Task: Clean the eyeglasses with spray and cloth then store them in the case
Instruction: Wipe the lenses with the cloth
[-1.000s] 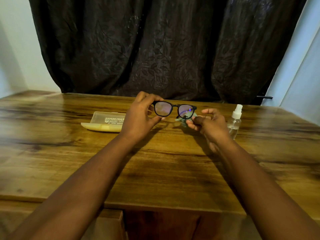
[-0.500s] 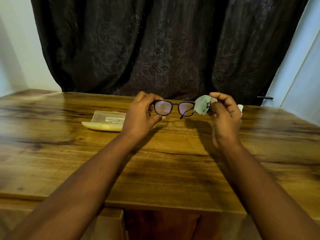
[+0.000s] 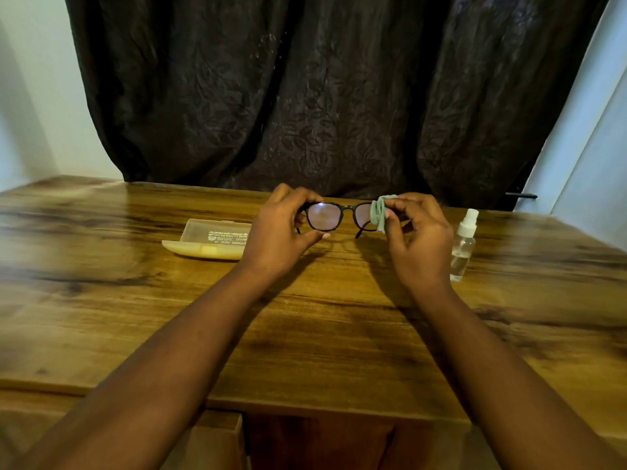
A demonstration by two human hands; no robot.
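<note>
While left hand fingers pinch black-framed eyeglasses, right hand fingers pinch pale green cloth over the 3 o'clock lens, above the wooden desk.

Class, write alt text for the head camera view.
A left hand holds black eyeglasses above a wooden table while the right hand pinches a green cloth over one lens. An open case and spray bottle flank them.

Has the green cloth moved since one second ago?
Yes. The green cloth, pinched by the right hand, rose from near the table onto the eyeglasses lens.
</note>
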